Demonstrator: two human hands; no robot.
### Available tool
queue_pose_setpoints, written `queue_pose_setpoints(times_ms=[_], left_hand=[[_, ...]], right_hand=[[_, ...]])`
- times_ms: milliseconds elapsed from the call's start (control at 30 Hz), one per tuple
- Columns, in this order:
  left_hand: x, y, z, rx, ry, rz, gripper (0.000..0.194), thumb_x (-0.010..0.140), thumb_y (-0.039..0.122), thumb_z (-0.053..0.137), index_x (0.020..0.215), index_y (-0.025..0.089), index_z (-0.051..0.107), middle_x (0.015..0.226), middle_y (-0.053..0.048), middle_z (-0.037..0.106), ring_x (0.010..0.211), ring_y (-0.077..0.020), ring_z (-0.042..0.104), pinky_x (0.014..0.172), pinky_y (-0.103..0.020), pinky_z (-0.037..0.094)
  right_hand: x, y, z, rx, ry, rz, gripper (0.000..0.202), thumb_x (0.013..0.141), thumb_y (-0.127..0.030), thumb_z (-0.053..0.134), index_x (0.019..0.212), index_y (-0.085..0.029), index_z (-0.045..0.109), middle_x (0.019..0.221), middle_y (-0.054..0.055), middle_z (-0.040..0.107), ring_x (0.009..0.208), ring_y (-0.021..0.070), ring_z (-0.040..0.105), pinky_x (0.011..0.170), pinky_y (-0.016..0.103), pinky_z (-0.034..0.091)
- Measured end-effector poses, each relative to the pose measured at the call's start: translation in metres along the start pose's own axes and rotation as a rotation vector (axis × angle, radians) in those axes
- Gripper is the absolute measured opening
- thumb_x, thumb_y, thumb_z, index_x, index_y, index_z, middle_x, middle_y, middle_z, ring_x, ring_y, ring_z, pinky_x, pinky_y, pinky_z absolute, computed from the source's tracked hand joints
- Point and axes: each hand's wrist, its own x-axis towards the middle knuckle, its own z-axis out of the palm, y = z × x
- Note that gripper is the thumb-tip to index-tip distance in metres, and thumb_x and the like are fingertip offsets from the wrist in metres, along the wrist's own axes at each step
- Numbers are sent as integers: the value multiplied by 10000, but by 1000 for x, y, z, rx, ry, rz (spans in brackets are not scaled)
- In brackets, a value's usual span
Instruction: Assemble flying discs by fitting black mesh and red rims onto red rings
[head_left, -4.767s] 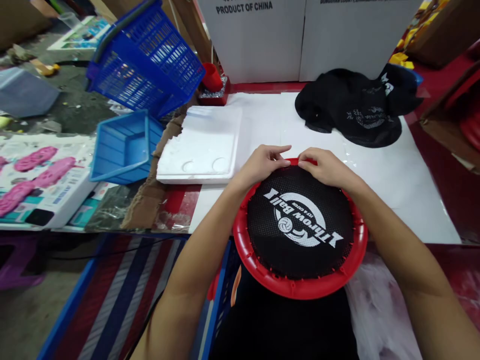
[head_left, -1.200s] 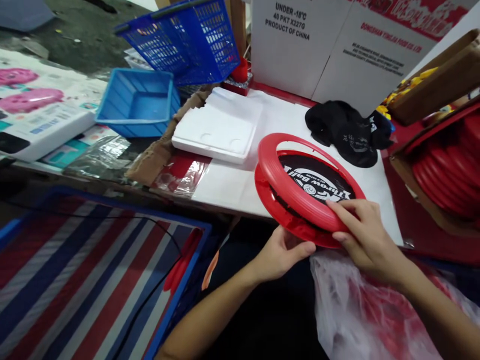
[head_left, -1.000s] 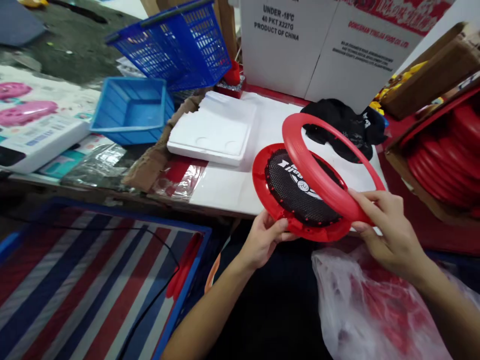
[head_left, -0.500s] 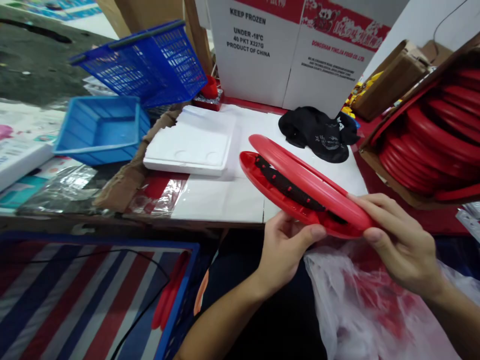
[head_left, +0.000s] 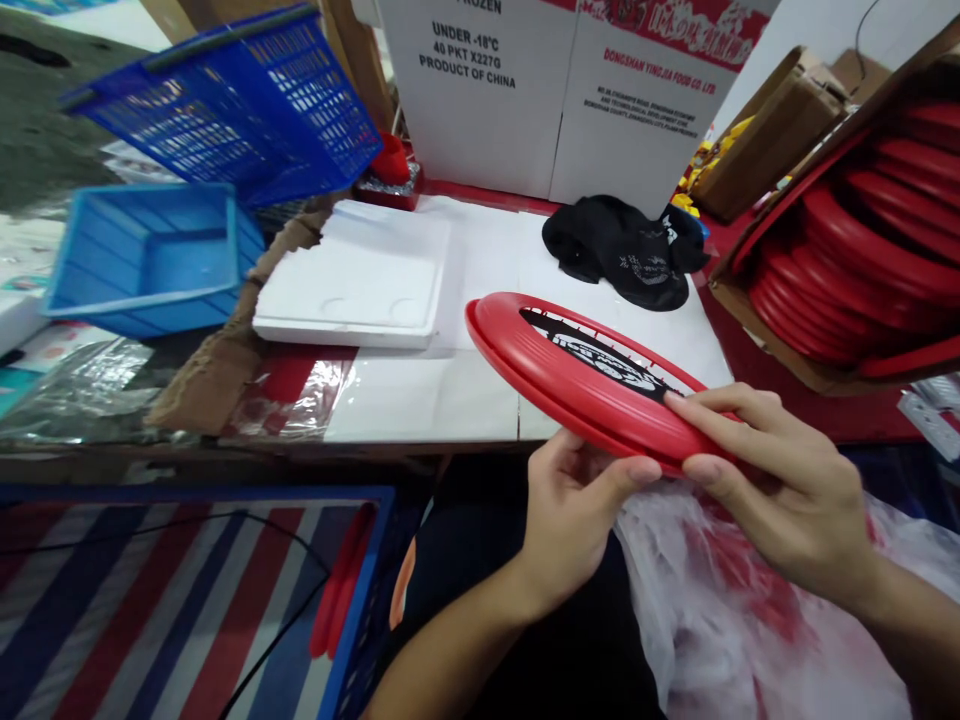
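Note:
A round red plastic ring [head_left: 540,360] is held tilted over the front of the work table. It has two shells, one lying on the other with a narrow gap at the rim. Black material with white print [head_left: 600,362] shows in its centre opening. Underneath, my left hand [head_left: 574,515] grips the lower shell, its thumb at the near rim. My right hand [head_left: 780,480] pinches the right end, fingers on top and thumb at the edge. Some of my left fingers are hidden under the lower shell.
A white foam slab [head_left: 360,285] and crumpled black cloth [head_left: 622,250] lie on white card. Blue baskets [head_left: 150,260] stand left. At right, a carton [head_left: 817,370] holds several red rings. A striped-lined crate [head_left: 225,490] is below left, clear plastic bags [head_left: 705,610] below right.
The upper shell has come down onto the lower one, narrowing the gap between them. The ring has turned so its printed top faces me. The view has shifted slightly.

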Motion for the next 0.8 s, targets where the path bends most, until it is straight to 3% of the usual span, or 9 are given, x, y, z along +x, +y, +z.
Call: queue_pose_setpoints(times_ms=[367, 600, 800], left_hand=[[-3, -6, -13, -10, -28, -11, 282, 852, 374, 937, 1017, 172, 833, 1022, -80, 854, 924, -229, 820, 894, -342, 678], [-4, -5, -21, 57, -50, -98, 401, 831, 474, 938, 1038, 155, 811, 1056, -105, 845, 962, -261, 808, 927, -388, 669], [-5, -9, -22, 62, -59, -102, 388, 838, 460, 936, 1060, 168, 810, 1077, -107, 839, 1002, -276, 802, 958, -412, 657]], right_hand=[[-12, 1, 13, 21, -5, -14, 550, 1052, -270, 674, 1589, -347, 582, 1142, 67, 689, 976, 220, 662, 863, 415, 516], [-27, 12, 33, 52, 61, -48, 623, 1030, -234, 679, 1627, -338, 535, 1197, 90, 670, 1035, 247, 653, 862, 433, 533], [-35, 19, 37, 32, 91, -48, 595, 1035, -252, 667, 1613, -341, 556, 1218, 108, 680, 1042, 267, 658, 868, 463, 523]])
